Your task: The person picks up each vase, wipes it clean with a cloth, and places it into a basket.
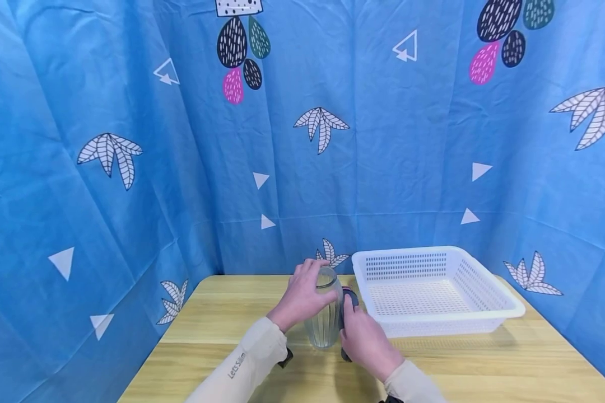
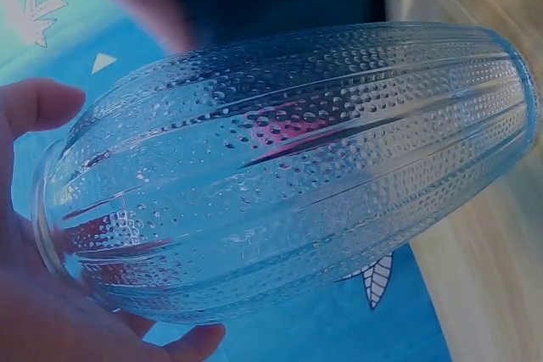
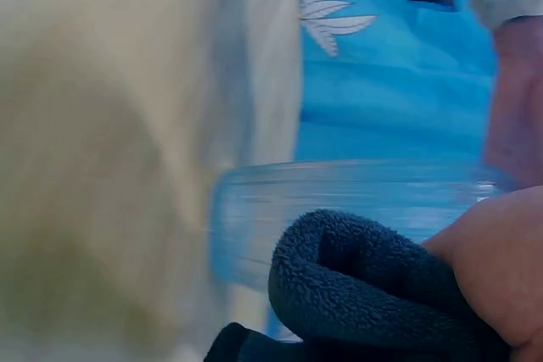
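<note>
A clear glass vase (image 1: pixel 323 327) with vertical ribs and raised dots stands nearly upright at the tabletop; whether its base touches the wood is hard to tell. My left hand (image 1: pixel 302 295) grips it near the rim, thumb on one side and fingers on the other. The left wrist view shows the vase (image 2: pixel 288 167) large, its rim against the palm. In my right hand (image 1: pixel 367 341) is a folded dark terry cloth (image 3: pixel 356 286), held beside the vase's right wall. Whether the cloth touches the glass cannot be made out. The fingers behind the cloth are partly hidden.
A white perforated plastic basket (image 1: pixel 438 322) sits on the wooden table (image 1: pixel 232 313) to the right of my right hand. Blue patterned curtain (image 1: pixel 307 168) encloses the table at the back and both sides.
</note>
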`<action>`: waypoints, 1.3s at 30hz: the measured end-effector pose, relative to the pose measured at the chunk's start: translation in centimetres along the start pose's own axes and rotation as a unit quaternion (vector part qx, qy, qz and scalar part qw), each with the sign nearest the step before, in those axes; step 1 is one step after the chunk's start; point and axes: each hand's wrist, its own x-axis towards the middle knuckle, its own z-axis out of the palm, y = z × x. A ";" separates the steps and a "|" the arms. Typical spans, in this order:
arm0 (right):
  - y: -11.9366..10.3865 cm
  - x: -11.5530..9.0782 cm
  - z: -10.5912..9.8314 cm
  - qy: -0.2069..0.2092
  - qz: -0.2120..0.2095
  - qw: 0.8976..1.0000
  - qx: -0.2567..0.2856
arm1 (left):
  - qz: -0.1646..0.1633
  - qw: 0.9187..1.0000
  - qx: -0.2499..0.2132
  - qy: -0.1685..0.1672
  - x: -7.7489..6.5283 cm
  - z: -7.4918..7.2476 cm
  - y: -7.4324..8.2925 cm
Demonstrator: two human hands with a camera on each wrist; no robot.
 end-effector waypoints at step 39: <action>-0.2 1.4 -2.1 0.111 0.009 0.994 0.005 | 0.020 1.000 0.015 -0.011 0.4 0.0 -0.6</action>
